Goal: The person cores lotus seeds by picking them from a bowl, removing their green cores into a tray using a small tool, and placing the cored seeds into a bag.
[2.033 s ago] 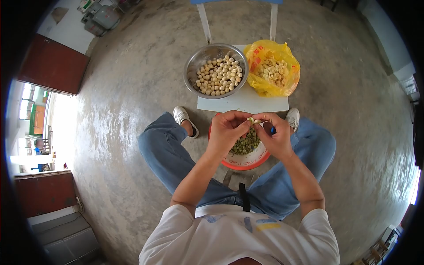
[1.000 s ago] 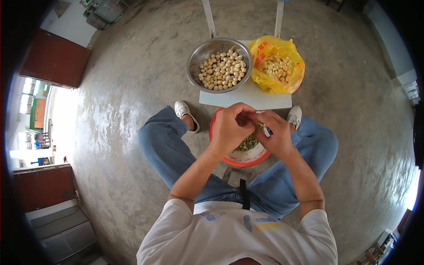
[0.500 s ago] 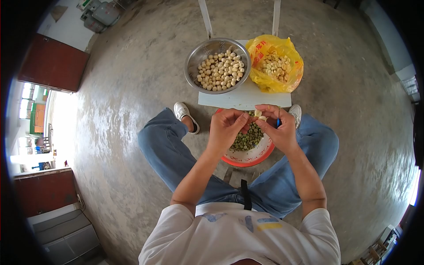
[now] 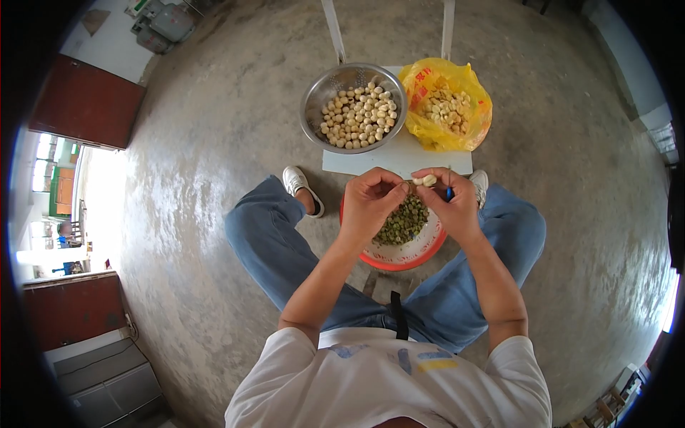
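Pale, split pieces (image 4: 424, 181) are pinched between the thumb and fingers of my right hand (image 4: 457, 205), where something small and blue also shows. My left hand (image 4: 370, 204) is closed, thumb against fingertips, just left of the pieces; what it grips is too small to name. Beneath both hands sits a red-rimmed basin (image 4: 399, 266) holding many small green bits (image 4: 401, 225). Round cream-coloured pieces (image 4: 359, 118) fill part of a metal colander (image 4: 311, 128). Beside it, an open yellow plastic bag (image 4: 422, 133) contains pale yellow pieces (image 4: 447, 109).
Colander and bag stand on a white chair seat (image 4: 385, 162) beyond the basin. My legs in jeans spread around the basin, with white shoes (image 4: 293, 181) near the chair. Gas cylinders (image 4: 171, 23) stand at the far left, and red door panels (image 4: 85, 100) are at the left.
My hands came together over the basin, then parted a little, showing pale pieces in my right hand. Since the last earlier frame, my left hand has moved slightly right, closer to those pieces.
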{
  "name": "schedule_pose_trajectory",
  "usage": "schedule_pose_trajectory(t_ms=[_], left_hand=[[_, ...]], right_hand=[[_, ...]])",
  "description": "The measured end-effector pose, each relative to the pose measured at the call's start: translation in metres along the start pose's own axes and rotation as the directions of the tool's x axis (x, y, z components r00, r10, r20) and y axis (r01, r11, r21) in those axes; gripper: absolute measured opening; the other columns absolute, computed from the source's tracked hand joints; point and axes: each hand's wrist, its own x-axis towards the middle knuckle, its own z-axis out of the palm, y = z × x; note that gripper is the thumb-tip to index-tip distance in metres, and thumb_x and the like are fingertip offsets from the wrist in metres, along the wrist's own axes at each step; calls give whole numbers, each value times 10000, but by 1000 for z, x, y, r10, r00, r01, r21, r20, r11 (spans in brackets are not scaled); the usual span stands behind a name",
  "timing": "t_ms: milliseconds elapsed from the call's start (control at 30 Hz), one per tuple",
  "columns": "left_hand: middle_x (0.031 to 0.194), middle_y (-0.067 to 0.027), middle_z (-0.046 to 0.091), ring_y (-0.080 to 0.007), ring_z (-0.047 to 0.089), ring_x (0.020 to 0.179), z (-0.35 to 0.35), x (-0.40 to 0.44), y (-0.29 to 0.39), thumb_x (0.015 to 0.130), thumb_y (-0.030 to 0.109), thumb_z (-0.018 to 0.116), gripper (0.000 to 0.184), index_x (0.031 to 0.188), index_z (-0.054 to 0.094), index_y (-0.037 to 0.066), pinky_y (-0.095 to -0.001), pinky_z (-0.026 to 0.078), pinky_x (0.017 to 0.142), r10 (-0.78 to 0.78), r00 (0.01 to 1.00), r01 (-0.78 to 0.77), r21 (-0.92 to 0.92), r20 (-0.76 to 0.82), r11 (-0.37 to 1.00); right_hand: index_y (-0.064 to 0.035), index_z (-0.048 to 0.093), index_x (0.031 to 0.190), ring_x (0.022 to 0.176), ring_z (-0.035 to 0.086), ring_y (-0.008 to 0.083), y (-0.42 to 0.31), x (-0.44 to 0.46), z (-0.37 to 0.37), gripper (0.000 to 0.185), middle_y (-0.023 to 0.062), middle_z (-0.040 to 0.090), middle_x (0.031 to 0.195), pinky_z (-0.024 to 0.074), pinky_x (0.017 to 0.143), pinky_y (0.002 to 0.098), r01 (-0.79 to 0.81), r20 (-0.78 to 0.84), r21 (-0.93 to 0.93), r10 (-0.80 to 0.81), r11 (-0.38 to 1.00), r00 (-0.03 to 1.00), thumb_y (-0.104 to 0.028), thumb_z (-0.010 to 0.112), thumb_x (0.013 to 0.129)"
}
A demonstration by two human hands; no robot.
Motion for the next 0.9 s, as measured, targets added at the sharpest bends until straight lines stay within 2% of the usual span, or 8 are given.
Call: schedule_pose_trajectory(t_ms=[167,233,367,467,600,733,833,900], left_hand=[[736,-42,618,-79,567,620,-14,4,-44,818,2,611,55,860,628,-29,-205,465,546,-46,999,47,132,-9,990],[734,-56,623,-88,581,622,-22,7,-93,806,27,620,80,868,631,-22,-217,477,554,-50,999,48,377,-5,925],[766,-167,647,-304,633,752,-50,4,-190,731,159,676,230,915,653,24,-374,494,703,-259,958,84,750,119,656],[798,-165,641,-328,626,842,-57,-1,-213,702,183,688,338,1013,645,58,-390,490,749,-263,956,20,864,131,503],[924,-140,621,-345,580,987,-61,-6,-246,659,171,675,437,1091,632,116,-384,476,806,-448,892,163,892,49,422],[888,-113,633,-319,604,934,-52,-32,-245,667,152,638,370,1035,645,112,-374,487,765,-288,936,-175,978,201,111],[775,-85,649,-277,638,838,-73,-14,-240,693,148,633,317,1005,651,94,-368,498,724,-351,893,-141,917,281,374],[722,-68,650,-245,649,776,-69,10,-147,720,138,640,257,969,660,77,-353,504,691,-337,875,-85,795,348,600]], right_hand=[[-1,623,1004,671,597,57,-7,37,-19,180,35,686,847,433,600,198,198,-426,-135,-237,971,873,-77,604,842],[-15,625,1019,767,644,131,-2,66,-34,201,72,687,862,459,647,230,161,-429,-400,-339,902,837,-82,608,831],[-41,632,1039,826,669,212,25,84,-47,238,119,677,886,472,664,254,-29,-371,-724,-353,690,859,-100,616,809],[-37,646,976,752,666,210,4,62,-45,197,106,678,824,473,635,270,6,-427,-537,-278,844,861,-107,622,794],[-42,602,790,636,632,236,3,25,-25,83,104,640,705,469,583,319,-99,-199,-489,0,867,980,-111,636,758],[-53,523,678,660,585,350,41,2,0,80,162,580,646,460,576,422,45,140,-681,70,731,988,-82,597,679],[-55,556,822,723,609,355,61,-12,0,156,168,597,691,481,617,453,143,307,-773,168,618,937,-101,616,685],[-42,552,883,731,615,355,61,-17,-2,219,169,601,703,489,620,457,209,375,-801,198,561,906,-115,632,693]])
